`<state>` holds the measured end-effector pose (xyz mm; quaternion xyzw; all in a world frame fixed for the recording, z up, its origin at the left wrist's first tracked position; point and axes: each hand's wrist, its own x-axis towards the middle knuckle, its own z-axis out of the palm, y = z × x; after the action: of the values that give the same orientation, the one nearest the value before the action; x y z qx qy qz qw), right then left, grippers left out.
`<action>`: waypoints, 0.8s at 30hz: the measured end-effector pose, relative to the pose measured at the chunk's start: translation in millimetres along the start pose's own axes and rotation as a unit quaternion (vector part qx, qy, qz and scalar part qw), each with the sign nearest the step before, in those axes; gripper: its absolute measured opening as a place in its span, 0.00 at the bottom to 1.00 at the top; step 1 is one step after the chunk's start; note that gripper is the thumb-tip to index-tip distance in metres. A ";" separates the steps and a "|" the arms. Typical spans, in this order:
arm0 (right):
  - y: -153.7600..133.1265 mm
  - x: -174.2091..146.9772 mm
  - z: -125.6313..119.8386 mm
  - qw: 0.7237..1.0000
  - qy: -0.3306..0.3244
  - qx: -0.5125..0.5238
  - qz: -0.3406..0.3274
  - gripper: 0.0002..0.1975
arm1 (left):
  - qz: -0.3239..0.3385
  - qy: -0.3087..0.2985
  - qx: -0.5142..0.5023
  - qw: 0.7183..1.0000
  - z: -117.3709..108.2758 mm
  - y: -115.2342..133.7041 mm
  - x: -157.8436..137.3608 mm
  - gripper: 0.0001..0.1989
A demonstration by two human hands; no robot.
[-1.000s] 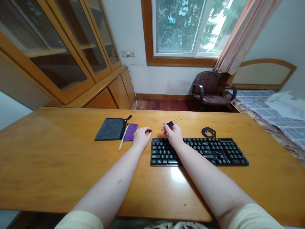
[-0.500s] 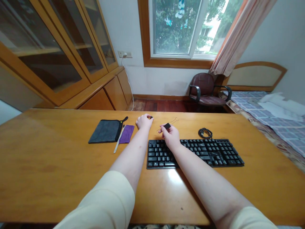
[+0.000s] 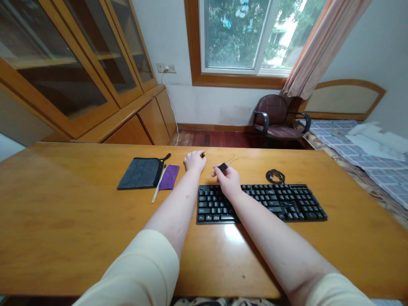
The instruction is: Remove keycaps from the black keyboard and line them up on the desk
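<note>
My right hand (image 3: 230, 180) is closed on a wire keycap puller (image 3: 222, 167), its flat black grip between thumb and fingers and thin wires reaching out at the upper right. This hand is over the top left part of a black keyboard (image 3: 264, 203). Behind the keyboard, to the left, my left hand (image 3: 194, 161) pinches a small black piece, apparently a keycap (image 3: 202, 155), partly hidden by the fingers. Beside my left hand lies a folded purple cloth (image 3: 169, 177), and along its left side a slim pale brush (image 3: 159, 184) with a dark tip.
A dark grey cloth (image 3: 140, 173) with black edging lies left of the brush. Behind the keyboard's right part sits a coiled black cable (image 3: 275, 176). The wooden table (image 3: 79, 233) has its far edge just beyond my left hand.
My left hand has turned slightly, and the small black piece in its fingers shows a little more. The right hand stays nearly in place with the puller. The view has tilted slightly.
</note>
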<state>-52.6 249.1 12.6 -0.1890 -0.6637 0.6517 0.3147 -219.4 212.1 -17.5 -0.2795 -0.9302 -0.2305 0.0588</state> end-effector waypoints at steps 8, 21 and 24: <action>-0.2 -0.4 -0.3 1.000 0.000 -0.006 -0.001 0.17 | -0.024 -0.005 -0.002 1.000 0.8 -2.1 3.5 0.14; -6.6 -2.1 -0.4 1.000 -0.014 -0.006 0.007 0.17 | -0.028 0.008 -0.004 1.000 -1.0 -1.3 1.5 0.13; -4.4 -1.2 -0.5 1.000 -0.009 -0.013 0.001 0.18 | -0.025 0.010 -0.007 1.000 0.4 -2.1 1.7 0.14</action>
<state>-50.7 248.2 16.7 -0.1882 -0.6744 0.6453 0.3057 -221.9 211.6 -18.3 -0.2541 -0.9346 -0.2413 0.0607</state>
